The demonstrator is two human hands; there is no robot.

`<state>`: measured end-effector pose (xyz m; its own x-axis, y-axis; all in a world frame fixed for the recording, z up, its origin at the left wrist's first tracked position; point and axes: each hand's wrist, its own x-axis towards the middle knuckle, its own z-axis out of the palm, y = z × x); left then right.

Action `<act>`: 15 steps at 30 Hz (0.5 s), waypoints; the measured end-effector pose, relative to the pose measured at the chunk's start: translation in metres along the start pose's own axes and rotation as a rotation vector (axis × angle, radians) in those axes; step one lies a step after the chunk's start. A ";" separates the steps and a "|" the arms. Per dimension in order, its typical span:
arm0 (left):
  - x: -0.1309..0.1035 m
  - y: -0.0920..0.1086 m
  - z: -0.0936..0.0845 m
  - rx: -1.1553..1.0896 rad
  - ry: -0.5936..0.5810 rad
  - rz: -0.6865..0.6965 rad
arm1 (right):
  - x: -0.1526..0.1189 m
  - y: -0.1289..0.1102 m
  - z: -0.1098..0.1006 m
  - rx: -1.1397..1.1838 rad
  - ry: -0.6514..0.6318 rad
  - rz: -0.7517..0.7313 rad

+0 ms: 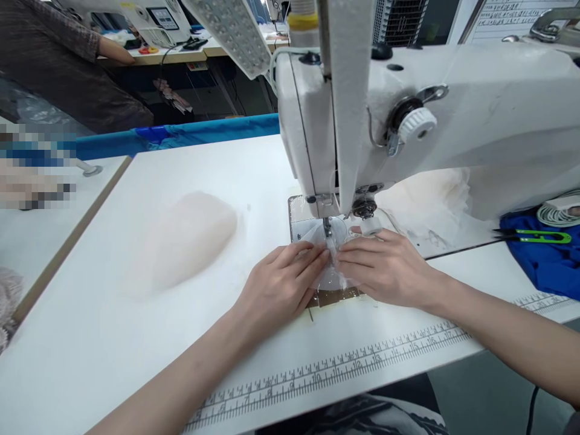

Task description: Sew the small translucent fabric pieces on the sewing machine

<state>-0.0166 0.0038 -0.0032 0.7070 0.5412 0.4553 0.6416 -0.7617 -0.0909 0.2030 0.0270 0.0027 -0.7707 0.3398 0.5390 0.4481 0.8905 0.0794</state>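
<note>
- Sheer white fabric point(332, 279): under the presser foot point(327, 228) of the white sewing machine point(462, 109), between the two grips, near side lying over the plate point(298, 211) set into the white counter point(104, 350).
- Left grip point(285, 275): just left of the presser foot, palm down, fingers side by side and reaching right, fingertips touching the fabric. Thumb mostly hidden; cannot tell about any pinch.
- Right grip point(392, 269): just right of the presser foot, fingers close together and pointing left, fingertips on the fabric. Thumb out of sight; cannot tell about any pinch here either.
- Pale rounded piece point(194, 241): flat on the counter, left of the left grip and well apart from it.
- Gauzy pile point(435, 205): right of the presser foot, beneath the machine's arm.
- Green thread snips point(541, 236): at far right, on a bunched blue cloth point(544, 272), near a coiled white cable point(562, 212).
- Ruler scale point(326, 378): along the near edge of the counter.
- Lamp strip point(233, 33): slanting above the far side, left of the machine's head.
- Far left, beyond a blue cloth edge point(212, 130): a co-worker's forearm point(115, 50) by another counter.
</note>
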 end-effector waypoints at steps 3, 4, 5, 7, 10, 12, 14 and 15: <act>0.001 0.000 -0.002 0.021 0.005 0.034 | -0.001 0.000 0.001 0.024 0.021 -0.003; 0.001 0.000 -0.003 0.022 0.007 0.045 | -0.001 0.000 0.001 0.028 0.022 -0.003; 0.001 0.000 -0.003 0.021 0.008 0.051 | -0.001 0.000 0.002 0.029 0.021 -0.003; 0.001 0.000 -0.004 0.014 0.004 0.052 | 0.000 0.001 0.001 0.029 0.016 -0.005; 0.001 -0.001 -0.003 0.009 -0.002 0.048 | 0.000 0.001 0.001 0.024 0.009 -0.005; 0.001 -0.001 -0.003 0.008 -0.003 0.044 | 0.000 0.001 0.001 0.024 0.001 -0.002; 0.002 -0.001 -0.002 0.009 -0.003 0.041 | -0.001 0.001 0.001 0.021 -0.002 0.000; 0.002 -0.001 -0.002 0.010 -0.005 0.038 | -0.001 0.001 0.001 0.019 -0.002 -0.001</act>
<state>-0.0165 0.0047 -0.0002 0.7325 0.5134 0.4471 0.6171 -0.7781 -0.1173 0.2041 0.0280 0.0011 -0.7720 0.3400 0.5371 0.4388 0.8963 0.0633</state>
